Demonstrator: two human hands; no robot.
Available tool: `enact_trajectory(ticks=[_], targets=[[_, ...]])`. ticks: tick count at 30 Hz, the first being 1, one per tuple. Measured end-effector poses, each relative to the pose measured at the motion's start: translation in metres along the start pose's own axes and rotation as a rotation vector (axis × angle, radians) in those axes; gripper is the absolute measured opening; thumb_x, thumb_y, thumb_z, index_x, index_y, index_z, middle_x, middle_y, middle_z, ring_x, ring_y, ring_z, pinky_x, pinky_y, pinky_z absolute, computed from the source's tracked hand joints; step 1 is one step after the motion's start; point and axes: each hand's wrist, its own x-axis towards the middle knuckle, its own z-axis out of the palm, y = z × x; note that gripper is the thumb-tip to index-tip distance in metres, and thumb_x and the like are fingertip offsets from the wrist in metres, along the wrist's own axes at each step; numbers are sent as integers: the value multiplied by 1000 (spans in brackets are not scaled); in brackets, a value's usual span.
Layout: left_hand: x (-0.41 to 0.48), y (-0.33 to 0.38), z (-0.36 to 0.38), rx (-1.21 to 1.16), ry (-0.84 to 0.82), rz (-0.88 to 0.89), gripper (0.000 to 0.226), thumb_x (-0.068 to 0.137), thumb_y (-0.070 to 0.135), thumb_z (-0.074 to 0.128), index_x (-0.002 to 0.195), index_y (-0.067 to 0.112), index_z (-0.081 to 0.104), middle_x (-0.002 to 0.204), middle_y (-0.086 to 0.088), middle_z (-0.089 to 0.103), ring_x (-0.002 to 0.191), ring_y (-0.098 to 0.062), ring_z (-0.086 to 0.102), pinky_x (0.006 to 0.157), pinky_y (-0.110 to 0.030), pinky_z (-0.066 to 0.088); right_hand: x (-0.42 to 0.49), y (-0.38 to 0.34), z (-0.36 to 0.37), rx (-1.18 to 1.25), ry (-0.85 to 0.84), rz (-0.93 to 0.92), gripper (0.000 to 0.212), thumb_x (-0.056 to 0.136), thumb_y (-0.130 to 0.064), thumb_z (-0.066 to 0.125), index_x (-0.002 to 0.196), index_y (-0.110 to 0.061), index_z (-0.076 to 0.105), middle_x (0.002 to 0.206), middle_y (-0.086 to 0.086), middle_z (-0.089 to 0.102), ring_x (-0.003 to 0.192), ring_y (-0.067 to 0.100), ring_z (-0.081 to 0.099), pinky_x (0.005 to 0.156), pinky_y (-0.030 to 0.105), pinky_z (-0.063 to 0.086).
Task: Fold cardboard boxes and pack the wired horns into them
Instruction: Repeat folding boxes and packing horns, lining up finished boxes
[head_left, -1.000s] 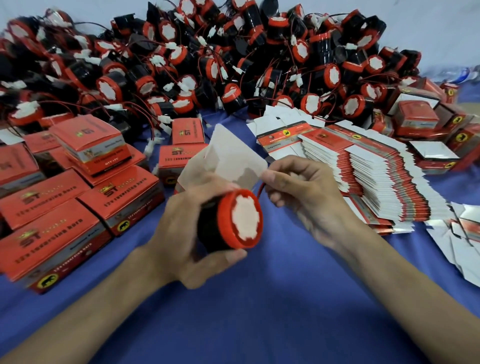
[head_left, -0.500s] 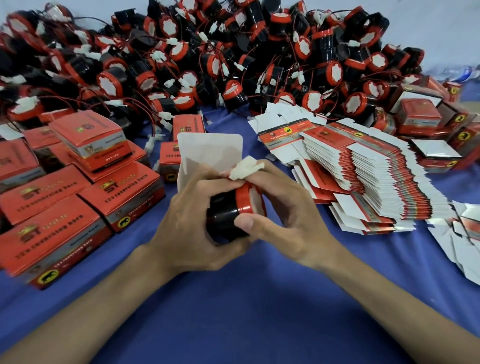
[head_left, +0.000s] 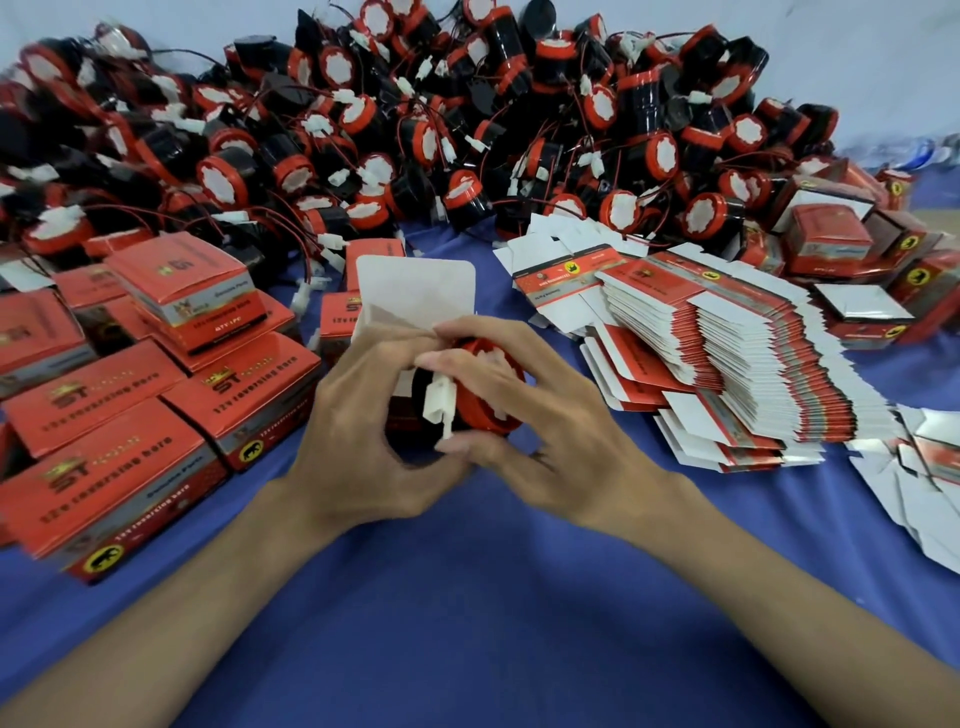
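Note:
A black horn with a red rim (head_left: 480, 410) sits between both hands at the table's middle. My left hand (head_left: 358, 431) grips its black body from the left. My right hand (head_left: 540, 431) curls over its red face, holding the horn's white plug (head_left: 440, 402) against its side. Right behind the hands stands an open cardboard box (head_left: 415, 291) with its white flap raised; its lower part is hidden. A big heap of loose wired horns (head_left: 415, 130) fills the back of the table.
Closed red boxes (head_left: 130, 415) are stacked at the left. A long fanned row of flat box blanks (head_left: 727, 353) lies at the right, more boxes (head_left: 831, 244) behind it. Loose blanks (head_left: 924, 493) lie at the far right. Blue cloth (head_left: 493, 597) covers the table.
My right hand came from pulling the red wire to wrapping over the horn's face, bringing the white plug against the horn. The horn moved closer to the open box.

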Motion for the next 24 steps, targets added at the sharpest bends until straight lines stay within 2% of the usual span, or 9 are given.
enact_trajectory(ticks=[3, 6, 10, 12, 14, 16, 19, 21, 24], targets=[[5, -3, -5, 61, 81, 11, 48, 92, 45, 44, 116, 4, 50, 121, -13, 44, 118, -22, 41, 101, -32, 32, 13, 1, -5, -33, 40, -32, 44, 90, -22, 60, 128, -3, 52, 127, 18, 52, 119, 22, 51, 96, 24, 45], [8, -10, -7, 68, 192, -125, 47, 90, 36, 41, 117, -1, 50, 127, -15, 30, 130, -14, 29, 109, -31, 25, 29, 6, -13, -36, 55, -8, 42, 91, -18, 59, 128, 1, 54, 123, 16, 53, 113, 22, 52, 95, 19, 41], [3, -18, -5, 41, 18, -372, 53, 91, 35, 44, 127, -3, 47, 141, -25, 32, 138, -26, 28, 115, -39, 27, 49, 12, -21, 29, 2, 71, 34, 93, -16, 60, 126, -4, 57, 120, 11, 56, 103, 17, 58, 86, 19, 45], [3, -21, -5, -29, -80, -448, 52, 92, 37, 44, 131, 3, 45, 143, -18, 38, 137, -26, 35, 113, -42, 31, 56, 15, -21, 9, -35, 113, 35, 95, -23, 57, 127, -8, 55, 118, -2, 54, 97, 4, 56, 83, 13, 41], [4, -22, -4, -57, -144, -463, 49, 91, 36, 44, 133, 10, 42, 136, -11, 46, 128, -22, 43, 106, -44, 38, 60, 18, -20, -42, -74, 164, 41, 96, -32, 54, 131, -11, 49, 111, -18, 50, 85, -4, 53, 77, 8, 38], [5, -22, -3, -55, -153, -467, 48, 90, 35, 44, 131, 10, 42, 129, -11, 49, 120, -19, 47, 103, -37, 40, 60, 21, -18, -97, -92, 179, 43, 96, -37, 53, 132, -13, 46, 107, -19, 52, 80, -2, 52, 72, 13, 43], [3, -26, -2, -32, -135, -476, 46, 84, 37, 48, 119, 7, 43, 122, -10, 47, 111, -13, 45, 95, -15, 37, 60, 24, -18, -257, -113, 151, 46, 94, -43, 54, 130, -15, 50, 117, -6, 56, 84, 3, 52, 70, 34, 50], [2, -29, 0, -39, -149, -473, 43, 82, 40, 54, 111, 12, 40, 124, -5, 42, 112, -10, 44, 93, -12, 37, 62, 25, -19, -370, -162, 130, 48, 93, -48, 55, 128, -16, 52, 123, -1, 53, 86, 13, 58, 65, 35, 52], [4, -34, 5, -86, -183, -424, 48, 82, 38, 70, 106, 11, 38, 127, 9, 35, 118, 7, 40, 92, -9, 38, 63, 26, -24, -469, -228, 152, 48, 90, -51, 57, 125, -18, 53, 122, 7, 46, 71, 20, 54, 54, 28, 46]])
